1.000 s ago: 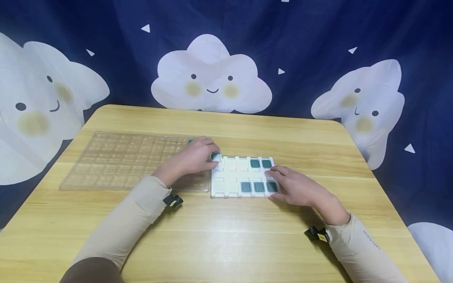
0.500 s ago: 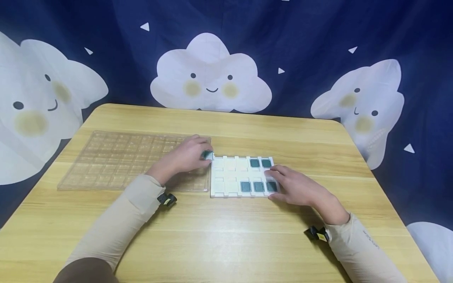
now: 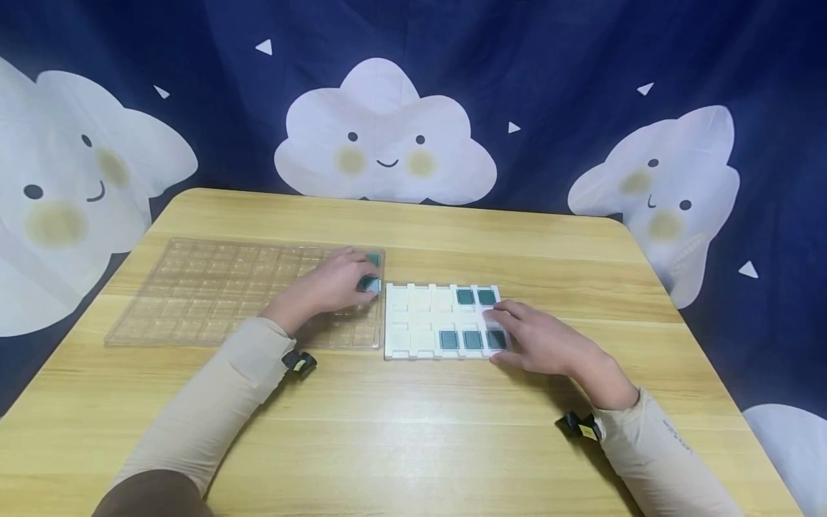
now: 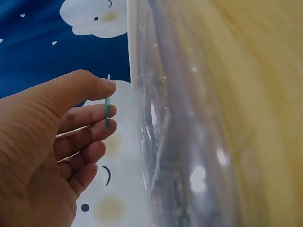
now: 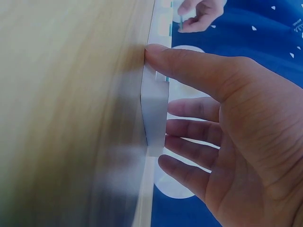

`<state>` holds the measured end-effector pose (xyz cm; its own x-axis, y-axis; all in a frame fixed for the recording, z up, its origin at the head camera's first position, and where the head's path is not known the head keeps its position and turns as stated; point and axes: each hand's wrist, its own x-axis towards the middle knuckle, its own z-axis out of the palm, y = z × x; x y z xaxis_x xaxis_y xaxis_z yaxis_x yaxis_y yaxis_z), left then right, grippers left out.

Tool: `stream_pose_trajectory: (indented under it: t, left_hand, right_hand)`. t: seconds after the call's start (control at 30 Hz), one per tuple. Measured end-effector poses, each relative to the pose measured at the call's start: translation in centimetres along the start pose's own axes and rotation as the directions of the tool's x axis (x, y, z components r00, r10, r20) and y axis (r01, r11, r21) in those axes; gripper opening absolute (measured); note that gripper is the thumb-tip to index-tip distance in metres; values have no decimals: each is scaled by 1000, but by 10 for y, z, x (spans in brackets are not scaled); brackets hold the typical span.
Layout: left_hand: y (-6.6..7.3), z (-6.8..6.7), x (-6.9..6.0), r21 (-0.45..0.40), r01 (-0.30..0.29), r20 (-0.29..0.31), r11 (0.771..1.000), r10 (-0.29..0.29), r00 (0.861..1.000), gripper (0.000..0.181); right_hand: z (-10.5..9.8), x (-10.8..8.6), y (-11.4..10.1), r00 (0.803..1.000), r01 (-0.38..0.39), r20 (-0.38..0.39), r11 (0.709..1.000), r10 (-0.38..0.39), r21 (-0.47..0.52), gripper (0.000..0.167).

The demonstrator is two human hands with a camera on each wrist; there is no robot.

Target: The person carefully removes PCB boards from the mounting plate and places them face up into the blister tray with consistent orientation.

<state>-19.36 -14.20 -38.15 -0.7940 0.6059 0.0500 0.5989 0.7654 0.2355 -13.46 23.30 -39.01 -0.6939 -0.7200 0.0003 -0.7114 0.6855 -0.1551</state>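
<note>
A small square green chip (image 3: 371, 284) is pinched between the thumb and fingers of my left hand (image 3: 326, 284), over the right end of the clear plastic tray (image 3: 213, 287). In the left wrist view the chip (image 4: 107, 111) appears edge-on, held above that tray. Another green chip (image 3: 372, 258) lies in the clear tray's far right corner. My right hand (image 3: 539, 339) holds the right end of the white tray (image 3: 423, 316), its thumb at the near edge and its fingers over the top. Several green chips (image 3: 472, 339) sit in the white tray's pockets, partly behind my right fingers.
Both trays lie side by side on the wooden table (image 3: 413, 438), with a narrow gap between them. A dark blue curtain (image 3: 543, 72) with white clouds hangs behind the table's far edge. Each wrist carries a small black camera.
My left hand has moved left with the chip, from the white tray's far left pocket to above the clear tray. The chip in the clear tray's corner is more exposed. My right hand stays put.
</note>
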Motion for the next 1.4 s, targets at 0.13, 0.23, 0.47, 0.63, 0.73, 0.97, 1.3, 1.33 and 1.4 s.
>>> stream_pose_trajectory:
  t: [0.13, 0.23, 0.47, 0.63, 0.73, 0.97, 1.3, 1.33, 1.4]
  left_hand:
    - [-2, 1, -1, 8, 22, 13, 1000, -22, 1000, 38]
    - [-4, 3, -1, 11, 28, 18, 1000, -28, 999, 38]
    - [-7, 5, 1, 21, 32, 49, 999, -33, 998, 39]
    - [-7, 6, 2, 17, 53, 76, 998, -54, 996, 41]
    - [-6, 6, 1, 6, 58, 89, 998, -58, 994, 41]
    - [-6, 5, -1, -13, 61, 104, 998, -60, 993, 42]
    - [-6, 4, -3, -18, 63, 115, 998, -60, 992, 44]
    - [-6, 4, -3, -14, 62, 115, 998, -60, 992, 44]
    - [-6, 5, -2, -3, 60, 116, 998, -59, 991, 44]
  right_hand:
    - [-1, 0, 0, 1000, 2, 0, 1000, -2, 5, 70]
    - [0, 0, 0, 1000, 1, 4, 1000, -1, 8, 70]
    - [1, 0, 1, 1000, -7, 8, 1000, 7, 3, 70]
    - [0, 0, 1, 1000, -8, 3, 1000, 8, 3, 70]
    - [0, 0, 1, 1000, -7, 4, 1000, 7, 5, 70]
    - [-1, -1, 0, 1000, 2, -2, 1000, -2, 9, 70]
    - [0, -1, -1, 1000, 4, -5, 1000, -4, 2, 70]
    - [0, -1, -1, 1000, 3, -5, 1000, -3, 3, 70]
    - [0, -1, -1, 1000, -1, -3, 1000, 1, 3, 70]
